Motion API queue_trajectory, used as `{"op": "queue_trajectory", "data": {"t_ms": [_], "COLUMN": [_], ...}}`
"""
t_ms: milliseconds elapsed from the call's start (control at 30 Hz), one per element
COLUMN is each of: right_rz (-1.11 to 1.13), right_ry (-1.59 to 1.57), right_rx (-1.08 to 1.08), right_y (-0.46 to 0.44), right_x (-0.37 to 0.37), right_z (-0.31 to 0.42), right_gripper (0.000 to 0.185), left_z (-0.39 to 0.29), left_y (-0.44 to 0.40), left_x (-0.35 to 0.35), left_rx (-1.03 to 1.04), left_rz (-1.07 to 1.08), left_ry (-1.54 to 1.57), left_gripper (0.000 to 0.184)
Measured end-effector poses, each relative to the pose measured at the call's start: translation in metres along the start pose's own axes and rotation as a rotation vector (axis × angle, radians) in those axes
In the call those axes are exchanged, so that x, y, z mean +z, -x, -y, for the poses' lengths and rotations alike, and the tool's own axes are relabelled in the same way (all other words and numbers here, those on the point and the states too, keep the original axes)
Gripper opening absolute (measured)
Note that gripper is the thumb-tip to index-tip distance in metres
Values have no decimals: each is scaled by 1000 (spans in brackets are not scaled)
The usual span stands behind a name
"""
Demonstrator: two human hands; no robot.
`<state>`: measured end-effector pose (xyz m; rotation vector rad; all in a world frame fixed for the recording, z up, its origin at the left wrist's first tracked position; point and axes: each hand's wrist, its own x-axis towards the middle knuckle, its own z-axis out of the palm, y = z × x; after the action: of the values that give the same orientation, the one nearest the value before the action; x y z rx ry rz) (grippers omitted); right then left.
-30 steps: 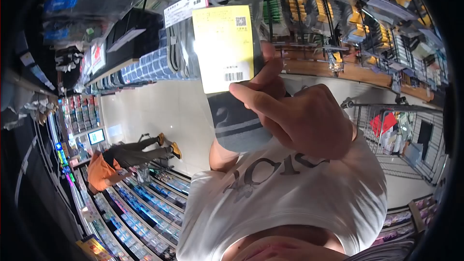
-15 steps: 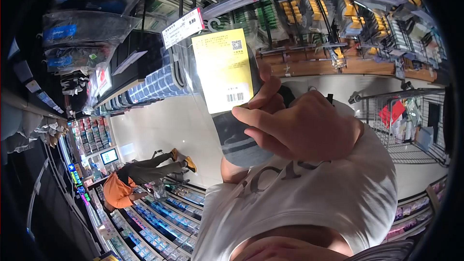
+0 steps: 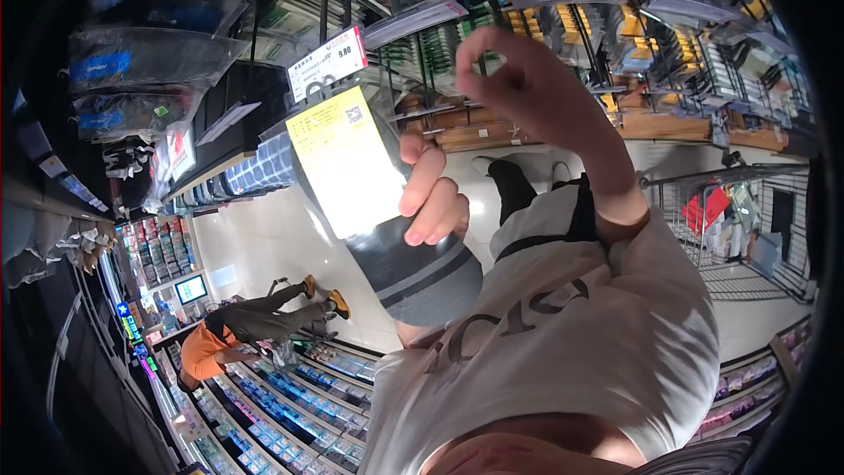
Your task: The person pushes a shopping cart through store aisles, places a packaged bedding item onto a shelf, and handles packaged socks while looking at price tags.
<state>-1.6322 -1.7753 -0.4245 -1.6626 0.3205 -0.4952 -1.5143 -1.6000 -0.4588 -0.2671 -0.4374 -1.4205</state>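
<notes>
My left hand (image 3: pixel 435 198) grips a flat package with a dark grey, rounded lower end (image 3: pixel 422 277) and a lighter stripe. A yellow label (image 3: pixel 347 158) with print and a square code covers its upper part; glare whitens the label's middle. Fingers of that hand wrap the package's right edge. Beside the top of the package is a white price tag (image 3: pixel 327 63) reading 9.80; whether the package still hangs there I cannot tell. My right hand (image 3: pixel 519 79) is raised apart from the package, fingers curled into a loose ring with nothing seen in them, in front of the hanging goods.
Racks of packaged goods (image 3: pixel 571 26) on hooks run along the top. Dark packages with blue labels (image 3: pixel 101 63) hang at upper left. A wire shopping cart (image 3: pixel 747 211) stands at right. A person in an orange top (image 3: pixel 207 352) is by the lower-left shelves (image 3: pixel 290 405).
My right hand has left the yellow label and moved up and right. The package in my left hand has shifted left and slightly down. The label's glare is stronger.
</notes>
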Motion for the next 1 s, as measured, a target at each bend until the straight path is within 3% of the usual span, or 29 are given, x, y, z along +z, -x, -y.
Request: {"op": "queue_trajectory", "data": {"t_ms": [100, 167, 333, 533, 633, 733, 833, 967, 1000], "right_rz": [-284, -362, -347, -370, -345, -338, -415, -583, -582], "right_ry": [-3, -29, -232, -309, -302, -305, -202, -100, -159], "right_rx": [-3, -33, -62, -81, -67, -61, -70, -178, -165], "right_y": [-17, -24, -30, -28, -27, -25, -25, -28, -29], "right_x": [10, 14, 15, 21, 18, 18, 21, 28, 30], "right_z": [-20, -22, -25, -30, -29, -26, -21, -24, -25], "right_gripper": [34, 37, 29, 30, 31, 31, 31, 30, 29], "left_z": [-4, -3, -1, 0, 4, 3, -6, -38, -46], "left_y": [1, 4, 4, -7, -4, -4, 1, -4, -2], "left_x": [-6, 7, 11, -8, 7, 5, -11, -18, -15], "left_rx": [-2, 8, 8, -9, 45, 19, 22, -13, 23], "left_rz": [83, -29, -91, 49, -129, -98, 73, 298, 238], "left_ry": [8, -57, -85, 41, -21, -7, -74, -427, -527], "left_gripper": [44, 46, 46, 45, 46, 47, 47, 57, 60]}}
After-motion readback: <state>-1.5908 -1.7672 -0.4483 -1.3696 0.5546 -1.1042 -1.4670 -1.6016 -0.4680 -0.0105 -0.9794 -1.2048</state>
